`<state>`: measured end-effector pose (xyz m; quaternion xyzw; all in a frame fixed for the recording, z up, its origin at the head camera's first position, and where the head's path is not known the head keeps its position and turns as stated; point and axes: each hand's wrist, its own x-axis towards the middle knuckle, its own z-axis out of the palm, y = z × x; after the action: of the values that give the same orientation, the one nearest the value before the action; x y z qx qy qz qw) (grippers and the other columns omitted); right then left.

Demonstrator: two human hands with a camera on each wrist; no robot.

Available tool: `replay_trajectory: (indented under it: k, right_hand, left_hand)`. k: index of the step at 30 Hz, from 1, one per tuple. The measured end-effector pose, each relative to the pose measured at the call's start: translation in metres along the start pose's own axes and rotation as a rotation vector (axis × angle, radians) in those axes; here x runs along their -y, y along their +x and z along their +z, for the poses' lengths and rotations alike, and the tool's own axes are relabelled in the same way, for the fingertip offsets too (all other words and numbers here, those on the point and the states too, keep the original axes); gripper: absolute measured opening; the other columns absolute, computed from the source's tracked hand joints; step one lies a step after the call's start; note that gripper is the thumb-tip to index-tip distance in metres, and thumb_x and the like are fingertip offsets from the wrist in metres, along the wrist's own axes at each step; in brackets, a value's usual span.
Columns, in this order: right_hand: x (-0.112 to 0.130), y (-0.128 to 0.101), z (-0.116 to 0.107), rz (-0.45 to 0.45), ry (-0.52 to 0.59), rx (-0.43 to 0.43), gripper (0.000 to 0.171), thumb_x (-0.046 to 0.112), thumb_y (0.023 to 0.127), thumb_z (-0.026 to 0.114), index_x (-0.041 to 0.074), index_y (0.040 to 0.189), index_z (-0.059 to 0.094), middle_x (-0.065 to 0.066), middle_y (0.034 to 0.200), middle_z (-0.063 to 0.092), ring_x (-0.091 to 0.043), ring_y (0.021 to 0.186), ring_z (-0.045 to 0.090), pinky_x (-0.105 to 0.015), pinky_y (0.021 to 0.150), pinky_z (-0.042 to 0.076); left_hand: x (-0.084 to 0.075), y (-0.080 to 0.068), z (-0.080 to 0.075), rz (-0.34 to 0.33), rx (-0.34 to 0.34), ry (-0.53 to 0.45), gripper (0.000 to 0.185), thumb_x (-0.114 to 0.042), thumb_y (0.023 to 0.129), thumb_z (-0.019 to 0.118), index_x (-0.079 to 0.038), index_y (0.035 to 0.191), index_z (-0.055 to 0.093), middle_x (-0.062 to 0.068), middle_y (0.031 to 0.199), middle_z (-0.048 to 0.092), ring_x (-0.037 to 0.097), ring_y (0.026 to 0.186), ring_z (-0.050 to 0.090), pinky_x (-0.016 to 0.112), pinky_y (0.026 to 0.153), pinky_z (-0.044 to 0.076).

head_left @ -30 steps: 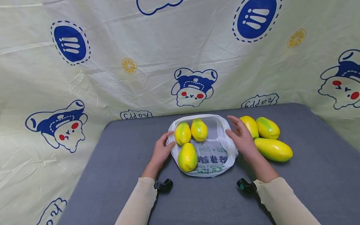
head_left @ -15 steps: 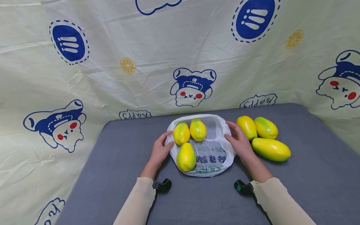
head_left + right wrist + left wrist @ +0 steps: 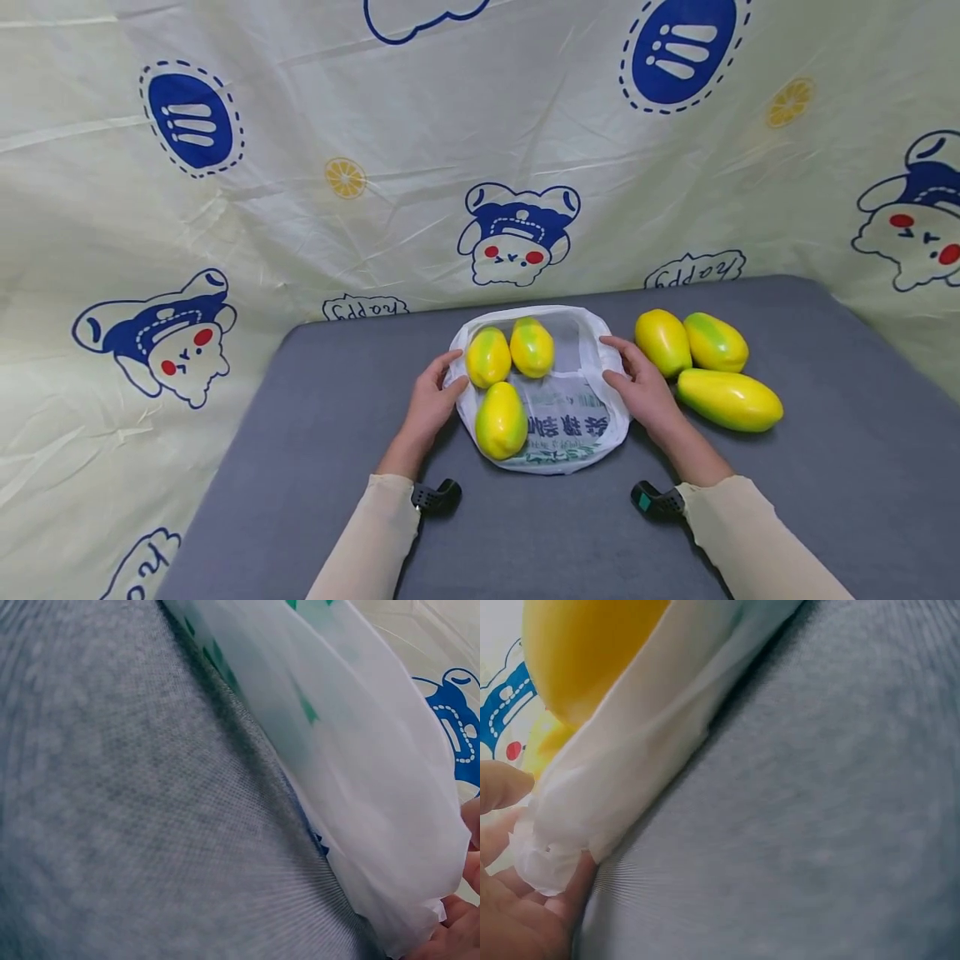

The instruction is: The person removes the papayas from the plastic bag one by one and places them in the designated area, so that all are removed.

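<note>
From the head cam, the white plastic bag [image 3: 558, 417] sits between both hands on the grey table [image 3: 300, 467], three yellow-green papayas [image 3: 500, 419] inside. The left hand [image 3: 429, 402] pinches its left rim and the right hand [image 3: 643, 389] grips the right rim. Left wrist cam shows bunched rim plastic [image 3: 551, 847] held against the fingers [image 3: 499, 787]; right wrist cam shows the bag's film [image 3: 360, 787] gathered at the fingertips [image 3: 450, 941].

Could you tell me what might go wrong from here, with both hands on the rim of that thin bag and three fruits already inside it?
The white plastic bag looks thin; with three fruits in it, the film could stretch or tear if pulled by its rim. The left hand grips only a bunched edge, which might slip. The right hand sits close to the loose fruits, and a nudge could roll one across the grey table.
</note>
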<state>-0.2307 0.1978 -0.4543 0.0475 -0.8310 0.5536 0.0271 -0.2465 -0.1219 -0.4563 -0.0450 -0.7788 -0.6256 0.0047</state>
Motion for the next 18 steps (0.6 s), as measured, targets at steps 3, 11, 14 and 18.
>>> replay_trajectory:
  k: [3, 11, 14, 18]
  right_hand:
    - [0.000, 0.000, 0.000, 0.008, -0.008, 0.002, 0.055, 0.011, 0.102, 0.050, 0.013, 0.155, 0.034, -0.020, 0.158, 0.036, -0.037, 0.130, 0.043, -0.051, 0.110, 0.039]
    - [0.001, -0.001, 0.000, 0.042, -0.001, 0.002, 0.058, 0.014, 0.102, 0.051, 0.015, 0.156, 0.032, -0.019, 0.156, 0.039, -0.033, 0.123, 0.045, -0.033, 0.099, 0.042]
    - [-0.001, -0.001, -0.001, 0.056, -0.008, -0.008, 0.058, 0.014, 0.102, 0.051, 0.016, 0.157, 0.032, -0.019, 0.154, 0.041, -0.032, 0.121, 0.046, -0.021, 0.092, 0.041]
    - [-0.003, -0.001, -0.002, 0.070, 0.005, -0.027, 0.059, 0.014, 0.101, 0.051, 0.016, 0.157, 0.031, -0.019, 0.152, 0.044, -0.031, 0.121, 0.046, -0.018, 0.091, 0.040]
  left_hand:
    - [-0.004, 0.001, -0.001, -0.002, -0.011, 0.022, 0.046, -0.008, 0.097, 0.060, -0.007, 0.142, 0.053, 0.017, 0.149, 0.051, 0.034, 0.137, 0.047, 0.051, 0.117, 0.036]
    - [-0.020, -0.001, -0.011, 0.017, -0.149, 0.112, 0.042, -0.012, 0.096, 0.062, -0.014, 0.138, 0.058, 0.011, 0.147, 0.051, 0.033, 0.138, 0.047, 0.052, 0.114, 0.041]
    - [-0.033, -0.004, -0.015, 0.059, -0.162, 0.083, 0.039, -0.013, 0.097, 0.061, -0.014, 0.136, 0.059, 0.009, 0.144, 0.054, 0.031, 0.134, 0.052, 0.050, 0.114, 0.041]
    - [-0.049, -0.010, -0.021, 0.106, -0.125, 0.056, 0.034, -0.016, 0.098, 0.062, -0.013, 0.132, 0.061, 0.007, 0.133, 0.063, 0.025, 0.122, 0.060, 0.046, 0.110, 0.045]
